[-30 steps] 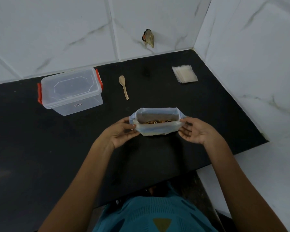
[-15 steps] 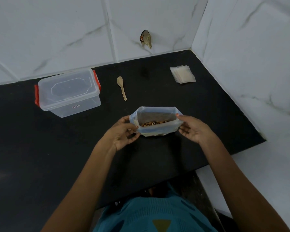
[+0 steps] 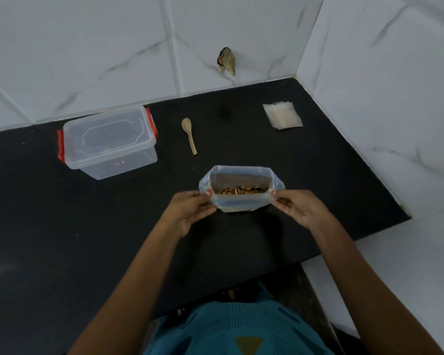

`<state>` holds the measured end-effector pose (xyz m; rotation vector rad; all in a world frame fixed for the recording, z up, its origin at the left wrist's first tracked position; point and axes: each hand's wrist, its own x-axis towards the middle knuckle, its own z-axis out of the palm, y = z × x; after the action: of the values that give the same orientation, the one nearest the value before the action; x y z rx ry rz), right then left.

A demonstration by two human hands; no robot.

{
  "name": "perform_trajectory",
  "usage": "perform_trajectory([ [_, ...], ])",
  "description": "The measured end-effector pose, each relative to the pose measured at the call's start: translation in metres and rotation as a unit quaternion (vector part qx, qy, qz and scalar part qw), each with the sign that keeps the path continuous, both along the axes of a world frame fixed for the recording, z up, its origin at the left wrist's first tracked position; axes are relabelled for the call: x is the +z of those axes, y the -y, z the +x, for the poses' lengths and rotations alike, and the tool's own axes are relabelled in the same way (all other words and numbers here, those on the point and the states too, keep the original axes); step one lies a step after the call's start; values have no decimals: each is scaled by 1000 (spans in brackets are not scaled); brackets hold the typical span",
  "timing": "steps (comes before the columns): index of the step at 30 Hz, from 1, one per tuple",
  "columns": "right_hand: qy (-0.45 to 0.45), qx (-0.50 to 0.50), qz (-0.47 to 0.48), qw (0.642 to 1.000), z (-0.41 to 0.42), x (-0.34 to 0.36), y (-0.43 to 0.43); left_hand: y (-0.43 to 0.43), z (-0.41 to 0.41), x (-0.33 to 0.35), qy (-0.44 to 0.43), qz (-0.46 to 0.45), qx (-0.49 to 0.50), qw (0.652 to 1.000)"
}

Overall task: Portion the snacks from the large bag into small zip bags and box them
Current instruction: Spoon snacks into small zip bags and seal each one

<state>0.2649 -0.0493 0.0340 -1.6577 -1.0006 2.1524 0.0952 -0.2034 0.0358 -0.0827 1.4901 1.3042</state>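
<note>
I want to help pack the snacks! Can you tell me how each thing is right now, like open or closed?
Large bag: stands on the counter, mouth open, snacks inside.
Left hand: pinches the bag's left rim.
Right hand: pinches the bag's right rim.
Plastic box: lid on, nothing seen inside.
Wooden spoon: lies flat, untouched.
Small zip bags: stacked flat, empty, untouched.

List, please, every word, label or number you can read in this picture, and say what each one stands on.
No text here can be read.
A sticker on the front wall of the clear lidded box: dark marks, too small and blurred to read.
The large snack bag: no print visible.
The small zip bags and the wooden spoon: no text visible.
</note>
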Motion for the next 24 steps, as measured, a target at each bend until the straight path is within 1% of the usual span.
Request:
perform_trajectory([
  [2, 3, 13, -2, 1000, 3, 0, 0, 1, 0, -2, 62, 28, 46, 997],
  [3, -11, 9, -15, 1000, 4, 0, 0, 1, 1, -3, 94, 41, 68, 992],
  [6, -90, -21, -73, 993, 5, -1, 2, 1, 4, -9, 179, 91, 130, 971],
  [8, -137, -45, -111, 983, 6, -4, 3, 0, 4, -12, 210, 120, 161, 957],
  [10, -175, -70, -138, 972, 8, -5, 3, 1, 4, -15, 190, 140, 162, 958],
  [13, -197, -92, -147, 965, 10, -6, 4, 1, 4, -15, 155, 164, 159, 961],
  [17, -245, -126, -161, 948, 4, -5, 9, -5, 5, -11, 216, 186, 220, 933],
  [21, -244, -175, -165, 940, 2, -5, 12, -14, 10, -14, 250, 188, 278, 908],
  [22, -244, -176, -164, 939, 3, -5, 13, -14, 12, -16, 246, 188, 276, 910],
  [24, -243, -170, -158, 942, 4, -6, 14, -13, 14, -19, 221, 172, 235, 931],
])
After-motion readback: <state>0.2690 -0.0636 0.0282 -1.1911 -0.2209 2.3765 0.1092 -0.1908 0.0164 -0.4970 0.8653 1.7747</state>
